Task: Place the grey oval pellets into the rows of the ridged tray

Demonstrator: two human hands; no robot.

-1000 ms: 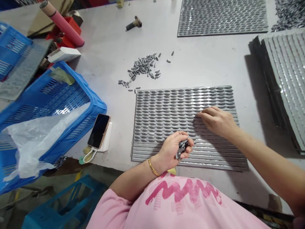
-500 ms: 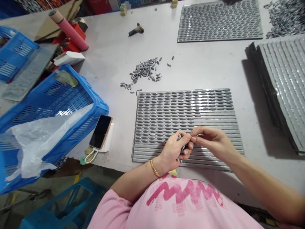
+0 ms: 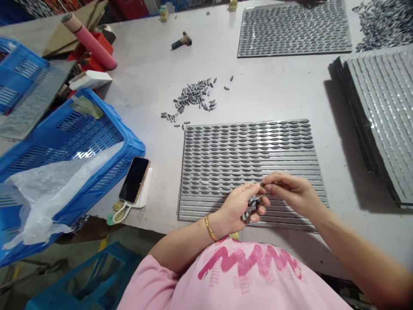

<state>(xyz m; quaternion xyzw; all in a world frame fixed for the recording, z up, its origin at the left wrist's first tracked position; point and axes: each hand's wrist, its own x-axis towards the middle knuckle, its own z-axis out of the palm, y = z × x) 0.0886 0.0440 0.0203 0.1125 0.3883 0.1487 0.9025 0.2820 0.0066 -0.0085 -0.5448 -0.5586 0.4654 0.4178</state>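
My left hand [image 3: 240, 205], palm up over the lower part of a grooved grey board [image 3: 222, 206], is curled round a clutch of small grey oval pieces [image 3: 251, 207]. Close to its fingertips, my right hand [image 3: 287, 189] pinches one small dark piece [image 3: 262, 184] between thumb and finger. Rows of the same oval pieces [image 3: 222, 157] lie end to end in the board's grooves, filling the upper and left parts. The grooves at the lower right and along the bottom are bare.
Loose oval pieces [image 3: 193, 94] lie beyond the board. At left stand a blue plastic crate [image 3: 129, 137] with a plastic bag and a phone [image 3: 134, 178]. A board stack [image 3: 383, 107] is at right. Farther back are another filled board [image 3: 293, 32], a piece heap [image 3: 387, 23] and a dark tool [image 3: 181, 41].
My right hand has come down from the board's middle rows to my left fingertips. Since half a second ago, my left thumb has shifted and more of the held pieces show. The view moved slightly.
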